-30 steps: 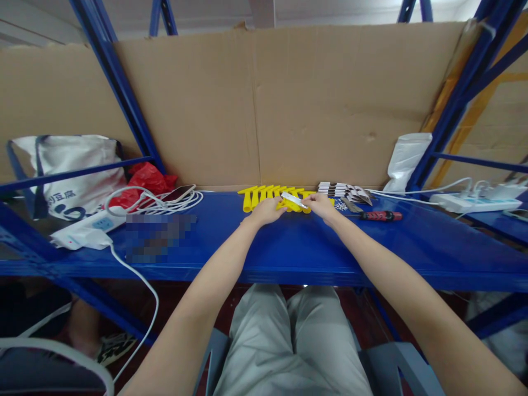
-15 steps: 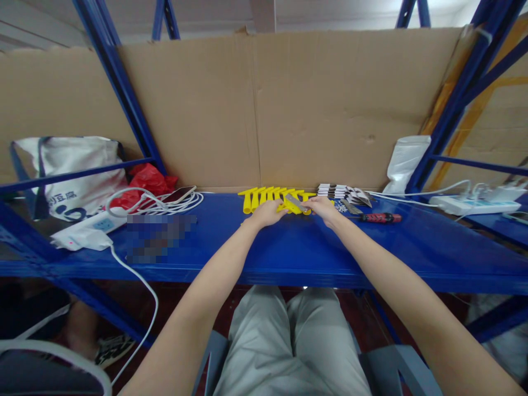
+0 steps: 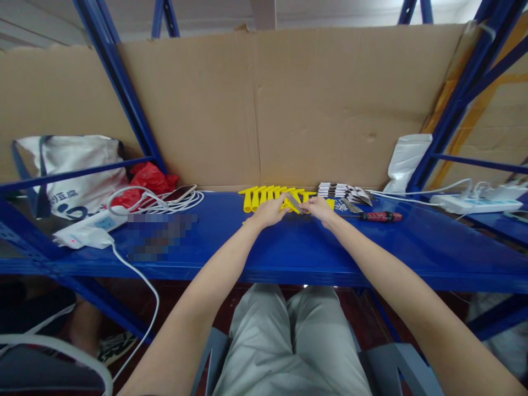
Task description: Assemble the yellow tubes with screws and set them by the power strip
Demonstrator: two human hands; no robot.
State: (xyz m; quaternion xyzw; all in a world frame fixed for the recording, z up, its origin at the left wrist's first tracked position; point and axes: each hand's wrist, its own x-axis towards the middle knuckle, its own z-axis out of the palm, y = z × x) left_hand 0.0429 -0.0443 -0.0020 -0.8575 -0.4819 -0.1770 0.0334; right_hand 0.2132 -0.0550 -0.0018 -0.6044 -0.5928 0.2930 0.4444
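My left hand (image 3: 272, 212) is closed round a yellow handle piece (image 3: 291, 204) near the back of the blue shelf. A flat grey metal blade (image 3: 296, 201) lies at a slant against that piece, and my right hand (image 3: 318, 208) pinches its lower right end. Behind my hands stands a row of several yellow handles (image 3: 248, 201). To the right are stacked white and dark packets (image 3: 330, 190), a scatter of small white bits (image 3: 340, 205), loose metal blades (image 3: 352, 207) and a red and black screwdriver (image 3: 381, 216).
At left are a white cloth bag (image 3: 82, 170), a red plastic bag (image 3: 150, 179), coiled white cables and a power strip (image 3: 88, 228). Another power strip (image 3: 474, 203) and a white pouch (image 3: 408, 162) are at right. Cardboard (image 3: 309, 104) stands behind. Another person's foot shows lower left.
My left hand has shifted slightly right and up, covering more of the yellow piece. My right hand stays at the blade's end, almost unmoved.
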